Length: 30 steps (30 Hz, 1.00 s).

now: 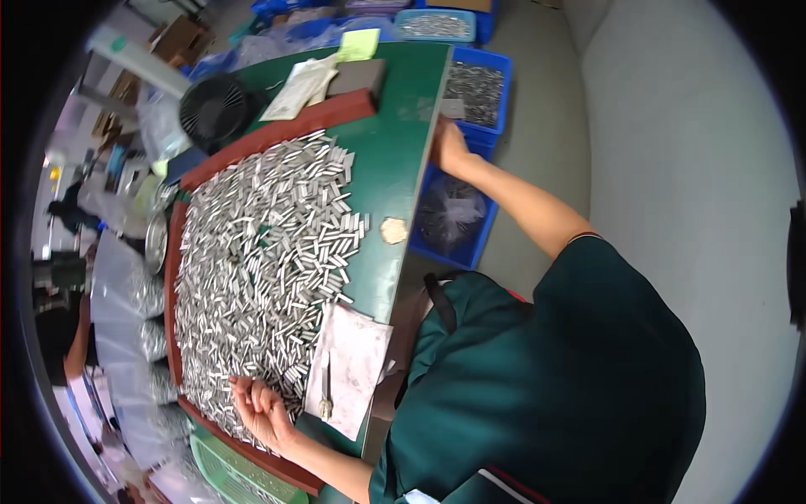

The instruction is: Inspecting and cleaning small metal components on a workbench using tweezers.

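A broad heap of small, silvery, oblong metal pieces [260,252] is spread on the green-topped table [378,277], bounded on 3 sides by reddish-brown bars [285,133]. At the heap's left end the bare left hand [264,413] is held with its fingers curled inward; whether a piece is pinched in that grip cannot be told. The bare right hand [449,149] is placed beyond the heap's right end, at the table's near edge, beside a blue plastic bin [507,84] filled with grey metal pieces; its fingertips are hidden, so the state of its grip cannot be told. A stained white sheet [357,353] is laid by the heap's near side, toward the left, with a slim metal tool [326,378] on it; a pale, round object [394,231] is set farther right, apart from the heap. The step in hand is judged to be the handling of loose pieces at the heap's left end. For the next move, a light fingertip pinch seems called for, with neighbouring pieces left undisturbed.
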Tool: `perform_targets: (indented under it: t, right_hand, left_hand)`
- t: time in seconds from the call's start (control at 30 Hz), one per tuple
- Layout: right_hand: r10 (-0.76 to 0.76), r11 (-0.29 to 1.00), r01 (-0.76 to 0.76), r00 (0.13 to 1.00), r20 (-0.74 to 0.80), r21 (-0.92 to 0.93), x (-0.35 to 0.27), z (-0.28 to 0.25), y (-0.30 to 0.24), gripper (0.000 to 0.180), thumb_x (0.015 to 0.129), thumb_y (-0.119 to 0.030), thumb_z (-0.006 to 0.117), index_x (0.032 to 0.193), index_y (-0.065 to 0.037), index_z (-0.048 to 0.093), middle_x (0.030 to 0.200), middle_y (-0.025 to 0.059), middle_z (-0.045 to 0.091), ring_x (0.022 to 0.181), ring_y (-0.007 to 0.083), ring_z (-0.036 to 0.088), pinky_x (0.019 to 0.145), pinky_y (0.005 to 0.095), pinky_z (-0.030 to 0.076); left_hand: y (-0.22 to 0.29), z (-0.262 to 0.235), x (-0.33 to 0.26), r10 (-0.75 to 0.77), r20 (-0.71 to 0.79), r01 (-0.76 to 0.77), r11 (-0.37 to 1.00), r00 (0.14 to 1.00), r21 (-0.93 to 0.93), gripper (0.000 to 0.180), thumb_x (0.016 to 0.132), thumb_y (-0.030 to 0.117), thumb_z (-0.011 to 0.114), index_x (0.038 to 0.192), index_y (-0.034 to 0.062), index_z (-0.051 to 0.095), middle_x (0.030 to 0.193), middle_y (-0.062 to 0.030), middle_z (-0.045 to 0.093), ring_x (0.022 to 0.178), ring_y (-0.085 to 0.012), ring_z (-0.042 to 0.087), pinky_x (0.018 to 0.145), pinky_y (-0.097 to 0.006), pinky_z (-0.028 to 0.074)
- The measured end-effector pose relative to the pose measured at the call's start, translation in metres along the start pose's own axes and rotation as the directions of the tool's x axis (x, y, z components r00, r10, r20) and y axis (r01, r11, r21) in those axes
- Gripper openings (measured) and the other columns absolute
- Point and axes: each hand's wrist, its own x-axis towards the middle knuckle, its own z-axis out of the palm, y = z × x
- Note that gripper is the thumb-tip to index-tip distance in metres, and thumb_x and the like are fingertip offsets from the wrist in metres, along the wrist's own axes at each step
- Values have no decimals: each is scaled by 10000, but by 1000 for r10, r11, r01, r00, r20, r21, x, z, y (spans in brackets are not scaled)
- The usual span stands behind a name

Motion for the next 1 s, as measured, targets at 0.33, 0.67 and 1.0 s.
perform_targets:
  t: [0.33,0.67,1.0]
  right_hand:
    - [-522,852,519,831,189,71,10,76,25,278,817,-225,400,980,-70,563,997,134,573,928,292,534,769,353,434]
    - [-473,876,476,817,331,75,26,58,27,278,816,-228,405,976,-64,562,983,136,578,913,296,541,753,361,438]
    - [-233,944,311,865,445,-109,27,33,27,278,814,-230,410,973,-59,561,970,138,583,898,300,548,736,369,442]
  left_hand:
    - [-13,4,-5,69,-163,-32,975,984,220,103,803,69,528,878,33,466,765,-43,484,485,-39,304,425,-156,262]
    - [-15,15,-5,80,-130,-38,953,988,301,90,830,99,504,893,35,496,767,-38,514,483,-26,313,424,-147,270]
    - [-13,13,-7,100,-125,-57,948,987,312,128,820,101,517,918,19,514,757,-36,536,463,-24,303,420,-152,260]
